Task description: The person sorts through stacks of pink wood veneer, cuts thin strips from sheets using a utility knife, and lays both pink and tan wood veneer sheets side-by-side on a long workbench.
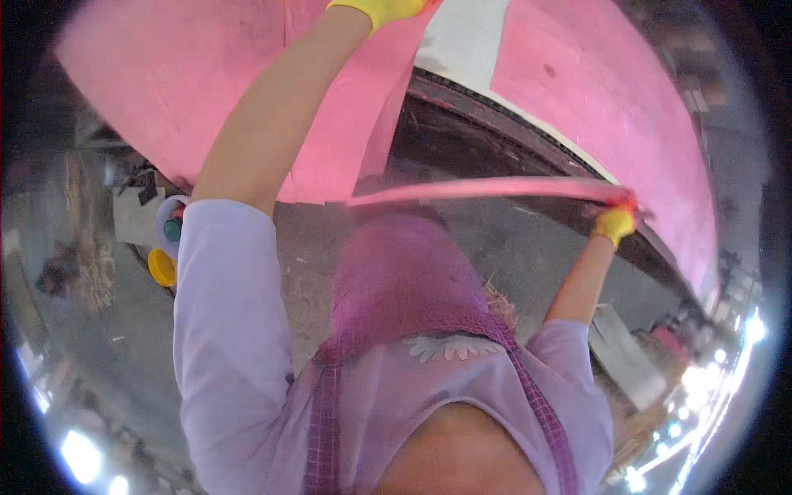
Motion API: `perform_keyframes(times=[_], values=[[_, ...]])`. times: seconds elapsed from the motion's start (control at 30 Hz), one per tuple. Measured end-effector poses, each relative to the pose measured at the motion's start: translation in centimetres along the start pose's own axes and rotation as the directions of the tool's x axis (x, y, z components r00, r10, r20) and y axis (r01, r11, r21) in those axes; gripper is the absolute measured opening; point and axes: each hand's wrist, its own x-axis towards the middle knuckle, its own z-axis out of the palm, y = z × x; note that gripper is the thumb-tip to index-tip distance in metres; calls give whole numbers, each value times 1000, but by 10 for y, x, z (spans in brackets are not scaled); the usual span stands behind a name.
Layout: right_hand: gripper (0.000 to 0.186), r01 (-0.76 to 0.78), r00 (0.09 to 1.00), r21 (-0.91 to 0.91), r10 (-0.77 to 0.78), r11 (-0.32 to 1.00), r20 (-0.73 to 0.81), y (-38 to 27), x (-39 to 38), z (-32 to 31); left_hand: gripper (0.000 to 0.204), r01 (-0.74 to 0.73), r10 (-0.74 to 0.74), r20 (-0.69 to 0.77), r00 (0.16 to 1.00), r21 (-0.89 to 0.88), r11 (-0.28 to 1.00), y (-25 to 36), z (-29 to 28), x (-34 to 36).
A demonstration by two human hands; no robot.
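A large pink sheet [231, 99] spreads over the left of the view, its near edge close in front of my body. From its corner a narrow pink strip [495, 190] runs to the right, seen almost edge-on and slightly blurred. At its right end my right hand [615, 221], in a yellow and red glove, is closed on it. My left hand [381, 10], gloved the same way, reaches far over the pink sheet; its fingers are cut off by the top edge. More pink sheet [594, 91] lies at the right, beside a white patch [462, 41].
Under the pink sheets shows a dark table edge [495, 124]. A yellow round lid or tub [162, 267] and a pale container [170, 221] stand at the left. A pale board [631, 359] and straw-like scraps lie at the lower right on the grey floor [309, 272].
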Motion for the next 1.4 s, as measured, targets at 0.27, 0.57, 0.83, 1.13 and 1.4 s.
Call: perform_keyframes(times=[0.27, 0.57, 0.83, 1.13, 1.4], values=[[17, -16, 988, 33, 10, 999, 152, -125, 14, -137, 50, 99, -239, -65, 969, -784, 613, 20, 56, 28], [41, -128, 839, 237, -22, 963, 544, -191, -51, -108, 50, 139, 164, 202, 966, -933, 331, 411, 171, -54], [54, -289, 890, 588, -13, 756, 455, -139, 3, -242, 27, 23, -92, 427, 900, -257, -966, 486, 243, 40], [40, -818, 564, 322, 774, 477, 287, 87, -16, -358, 38, 127, -569, 495, 657, -816, -563, 376, 201, 21], [16, -536, 768, 713, 612, 452, 189, 120, 118, -374, 35, 137, -721, 656, 223, -753, -643, 368, 319, -48]])
